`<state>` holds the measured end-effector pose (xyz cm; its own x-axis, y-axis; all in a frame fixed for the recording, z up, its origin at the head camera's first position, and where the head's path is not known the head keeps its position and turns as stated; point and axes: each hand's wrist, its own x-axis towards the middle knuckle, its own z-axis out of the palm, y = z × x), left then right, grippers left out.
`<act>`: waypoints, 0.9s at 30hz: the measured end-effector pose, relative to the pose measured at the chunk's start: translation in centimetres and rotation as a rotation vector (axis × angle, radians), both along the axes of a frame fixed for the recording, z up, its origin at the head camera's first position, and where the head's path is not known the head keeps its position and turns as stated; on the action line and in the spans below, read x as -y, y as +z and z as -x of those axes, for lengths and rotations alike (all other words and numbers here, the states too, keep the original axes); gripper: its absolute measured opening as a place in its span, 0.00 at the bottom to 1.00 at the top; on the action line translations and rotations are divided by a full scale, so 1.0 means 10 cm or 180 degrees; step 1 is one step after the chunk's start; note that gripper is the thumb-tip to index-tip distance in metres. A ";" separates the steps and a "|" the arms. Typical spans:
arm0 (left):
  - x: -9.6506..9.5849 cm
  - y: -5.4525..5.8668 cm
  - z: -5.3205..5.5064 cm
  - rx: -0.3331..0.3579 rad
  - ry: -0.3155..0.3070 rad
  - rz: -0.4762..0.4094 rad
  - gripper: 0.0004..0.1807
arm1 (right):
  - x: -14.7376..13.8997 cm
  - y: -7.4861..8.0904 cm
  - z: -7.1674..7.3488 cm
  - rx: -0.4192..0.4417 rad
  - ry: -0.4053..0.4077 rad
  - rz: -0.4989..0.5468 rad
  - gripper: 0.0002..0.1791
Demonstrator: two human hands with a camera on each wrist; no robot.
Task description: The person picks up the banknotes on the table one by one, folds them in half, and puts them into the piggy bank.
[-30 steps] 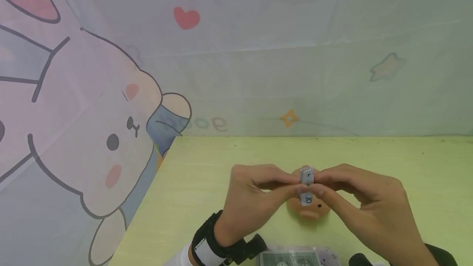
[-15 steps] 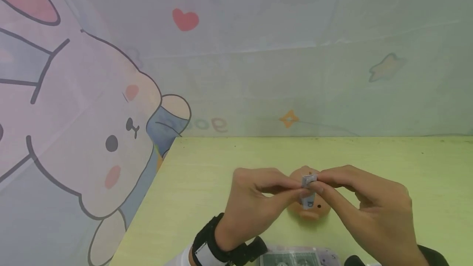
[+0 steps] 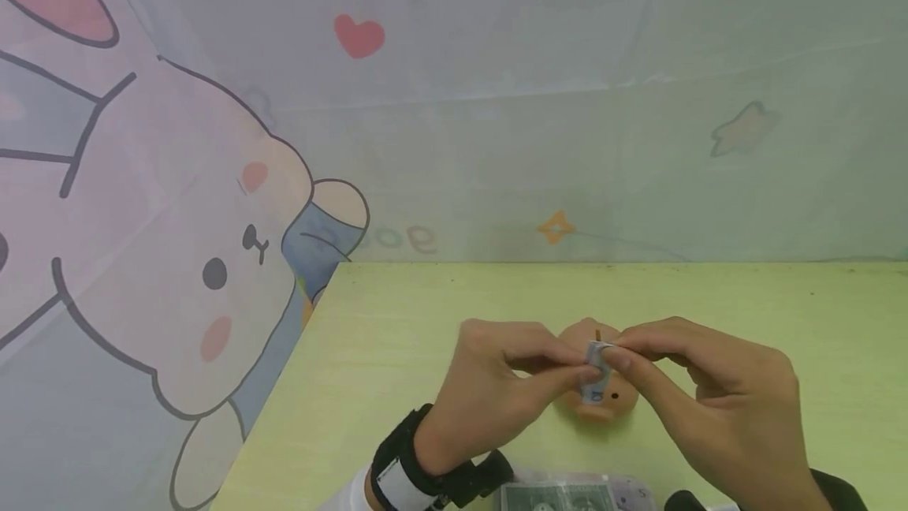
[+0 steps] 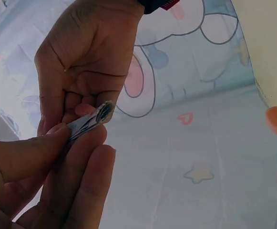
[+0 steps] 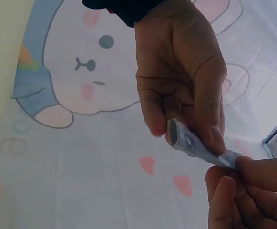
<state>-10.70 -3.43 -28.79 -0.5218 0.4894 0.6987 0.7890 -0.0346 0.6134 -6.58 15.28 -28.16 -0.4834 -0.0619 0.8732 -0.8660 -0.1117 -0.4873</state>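
Both hands pinch a narrow, folded banknote (image 3: 593, 394) above the table in the head view. My left hand (image 3: 500, 377) holds its left side between thumb and fingers. My right hand (image 3: 723, 397) pinches its upper right part, thumb tip against the paper. In the left wrist view, the rolled end of the banknote (image 4: 88, 121) shows several layers. The right wrist view has the printed strip (image 5: 195, 145) stretched between the two hands. Behind the fingers, an orange, round pig-shaped figure (image 3: 596, 412) with a dark slit on top sits on the table, partly hidden.
At the table's front edge lies a stack of banknotes (image 3: 556, 497), green on top of pale purple, cut off by the frame. The pale yellow tabletop (image 3: 397, 353) runs back to a printed cloth backdrop (image 3: 496, 140).
Both hands have shifted slightly right with the banknote. The right thumb has moved up over its upper part, and the upper end now looks folded over. The pig-shaped figure stays put.
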 end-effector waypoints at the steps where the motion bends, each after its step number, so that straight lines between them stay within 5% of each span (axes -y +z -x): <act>1: -0.01 -0.01 0.01 0.0042 0.0010 0.0071 0.03 | -0.01 -0.01 0.00 0.0010 -0.0201 -0.0112 0.09; 7: -0.06 -0.06 0.06 0.0238 0.0092 0.0336 0.06 | -0.11 -0.03 0.00 0.0338 -0.1401 -0.1084 0.19; 13: -0.08 -0.03 0.06 0.0653 0.0011 0.0263 0.08 | -0.15 -0.04 -0.01 0.0529 -0.1119 -0.0699 0.17; 17: -0.08 -0.05 0.08 0.0556 -0.0130 0.0112 0.06 | -0.16 -0.03 0.00 0.0550 -0.1036 -0.0888 0.20; 21: -0.10 -0.11 0.11 0.0640 -0.0366 -0.0010 0.06 | -0.17 -0.05 0.04 0.0475 -0.1203 -0.1333 0.22; 27: -0.13 -0.19 0.26 0.0878 -0.0105 0.0321 0.17 | -0.24 -0.14 0.21 0.0362 -0.1880 -0.1405 0.17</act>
<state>-13.32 -2.18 -30.66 -0.6679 0.5690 0.4797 0.5915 0.0148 0.8062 -8.66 17.72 -29.56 -0.6307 -0.0972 0.7699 -0.6628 0.5836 -0.4692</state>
